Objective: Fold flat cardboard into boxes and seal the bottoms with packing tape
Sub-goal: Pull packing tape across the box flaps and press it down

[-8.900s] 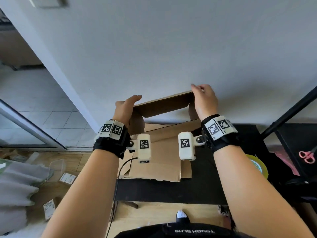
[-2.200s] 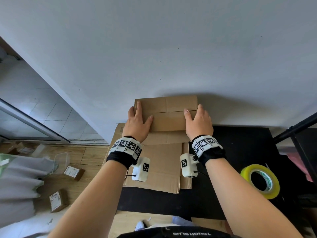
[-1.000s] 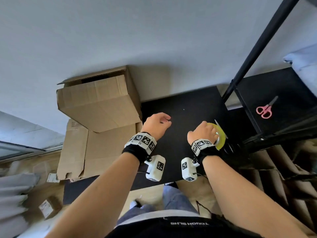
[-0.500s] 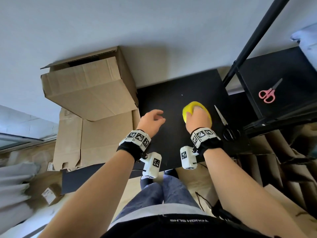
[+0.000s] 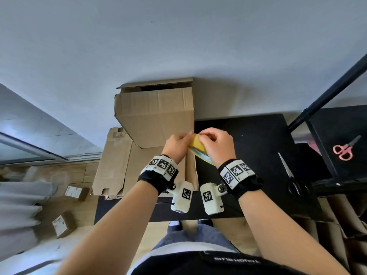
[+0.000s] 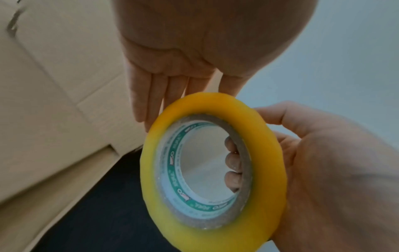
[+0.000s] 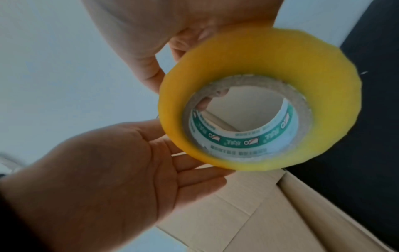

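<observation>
A folded cardboard box (image 5: pixel 156 116) leans against the wall on a stack of flat cardboard (image 5: pixel 113 165). In front of it my right hand (image 5: pixel 206 135) holds a yellow roll of packing tape (image 5: pixel 196 144) above the table. Its fingers (image 6: pixel 232 162) hook through the roll's core and the thumb lies on the outside. My left hand (image 5: pixel 185 136) meets the roll from the left. Seen from the left wrist, the left hand's straight fingers (image 6: pixel 155 95) touch the outer face of the tape roll (image 6: pixel 267 136). From the right wrist, the tape roll (image 7: pixel 270 59) shows a green-printed core.
A black table (image 5: pixel 258 135) carries black-handled scissors (image 5: pixel 292 175) at its right. Pink scissors (image 5: pixel 344 149) lie on a black shelf further right, behind a slanted black pole (image 5: pixel 327 92). Small parcels (image 5: pixel 63 226) lie on the wooden floor to the left.
My right hand has lifted the tape roll off the table and carried it left toward the box. My left hand has risen to touch the roll.
</observation>
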Tool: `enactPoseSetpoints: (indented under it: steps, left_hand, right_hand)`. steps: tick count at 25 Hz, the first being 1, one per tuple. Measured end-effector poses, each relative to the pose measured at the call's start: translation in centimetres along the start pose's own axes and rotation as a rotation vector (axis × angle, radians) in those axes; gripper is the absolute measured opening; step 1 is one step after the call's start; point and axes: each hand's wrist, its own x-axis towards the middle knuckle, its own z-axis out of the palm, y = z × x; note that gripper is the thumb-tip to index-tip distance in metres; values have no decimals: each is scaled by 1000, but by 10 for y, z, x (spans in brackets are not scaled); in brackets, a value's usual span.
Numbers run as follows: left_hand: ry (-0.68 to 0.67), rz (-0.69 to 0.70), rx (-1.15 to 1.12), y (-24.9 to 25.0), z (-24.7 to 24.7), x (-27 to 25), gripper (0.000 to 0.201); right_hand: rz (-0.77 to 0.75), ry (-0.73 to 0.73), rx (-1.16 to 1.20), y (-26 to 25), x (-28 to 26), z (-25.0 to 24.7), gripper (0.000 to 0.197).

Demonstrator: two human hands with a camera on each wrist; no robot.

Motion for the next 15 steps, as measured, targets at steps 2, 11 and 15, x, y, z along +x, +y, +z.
enactPoseSetpoints:
  steps: [2, 11, 15]
  left_hand:
    - [42, 37, 63, 3, -18, 0, 40]
    - [90, -156, -170, 26, -80, -9, 60]
    - [46, -287, -260, 25, -103, -8, 57]
  right_hand:
    - [-24, -16, 20, -14, 1, 10, 17]
    - [-176, -305, 183, -62, 0, 34, 24]
    - [-238, -308, 201, -72, 6, 43, 23]
